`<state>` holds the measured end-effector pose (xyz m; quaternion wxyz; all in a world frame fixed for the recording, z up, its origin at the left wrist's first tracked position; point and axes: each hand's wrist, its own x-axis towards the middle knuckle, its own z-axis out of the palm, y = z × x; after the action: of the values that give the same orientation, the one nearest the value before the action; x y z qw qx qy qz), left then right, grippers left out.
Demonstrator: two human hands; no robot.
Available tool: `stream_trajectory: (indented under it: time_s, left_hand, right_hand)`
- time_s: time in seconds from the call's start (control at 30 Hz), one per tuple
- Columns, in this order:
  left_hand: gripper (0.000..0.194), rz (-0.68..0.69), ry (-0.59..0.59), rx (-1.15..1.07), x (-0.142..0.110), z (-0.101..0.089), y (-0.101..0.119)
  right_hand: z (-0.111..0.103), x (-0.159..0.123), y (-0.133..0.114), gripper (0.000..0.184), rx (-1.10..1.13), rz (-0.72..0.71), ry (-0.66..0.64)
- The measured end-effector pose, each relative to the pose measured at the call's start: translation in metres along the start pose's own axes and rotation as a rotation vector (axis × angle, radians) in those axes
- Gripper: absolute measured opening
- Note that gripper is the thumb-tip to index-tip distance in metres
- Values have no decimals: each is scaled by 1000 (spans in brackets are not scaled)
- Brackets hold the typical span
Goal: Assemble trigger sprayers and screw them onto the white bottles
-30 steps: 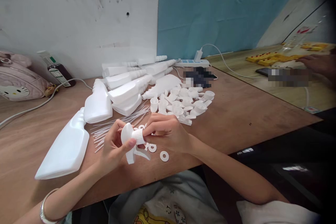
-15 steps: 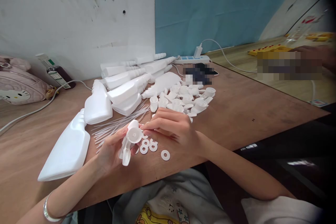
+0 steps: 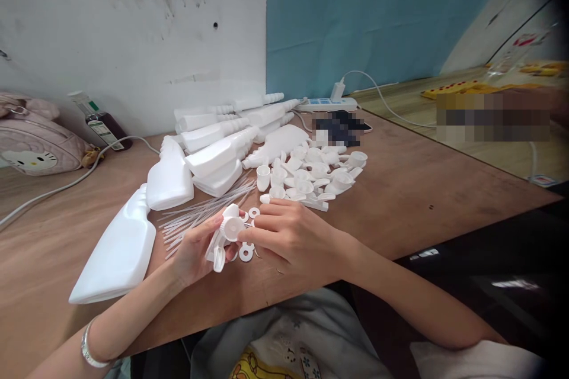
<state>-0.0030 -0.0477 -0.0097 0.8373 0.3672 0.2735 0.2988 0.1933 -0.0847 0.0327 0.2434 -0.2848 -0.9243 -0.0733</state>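
Observation:
My left hand [image 3: 195,254] grips a white trigger spray head [image 3: 219,246], its round screw collar turned open side toward me. Close against the collar's right rim is my right hand [image 3: 288,234], fingers bent and drawn together. A small thin dark sliver shows by those fingertips; what they hold, if anything, I cannot make out. Several flat white ring washers [image 3: 246,253] lie on the table behind and below the hands, partly covered by the right hand. Thin white dip tubes [image 3: 195,219] lie in a loose bundle beyond my left hand.
White spray bottles [image 3: 118,243] lie at left and in a pile behind. More spray heads [image 3: 311,174] are heaped beyond my right hand. A power strip [image 3: 326,105], a dark sauce bottle [image 3: 106,127] and a pink bag [image 3: 40,136] sit farther back. Another person's hand [image 3: 549,103] is at far right.
My right hand has moved slightly down, its index finger now reaching the collar rim and covering more washers. The left hand still holds the spray head, shifted slightly. The view has moved a little.

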Motion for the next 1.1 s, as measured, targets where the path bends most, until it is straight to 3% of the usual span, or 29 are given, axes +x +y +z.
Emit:
stream_trajectory:
  time_s: [0.33,0.43,0.77,1.1]
  left_hand:
    - [27,-80,-40,-191,1,-1,0]
    - [22,-118,-123,-245,0,0,0]
    - [46,-405,-434,-190,0,-11,-4]
    - [45,-432,-362,-126,-1,-7,-4]
  right_hand:
    - [2,0,-3,20,-33,14,36]
    - [6,1,-3,19,-49,29,66]
    - [19,0,3,13,-28,-21,175]
    - [20,0,6,22,134,2,150]
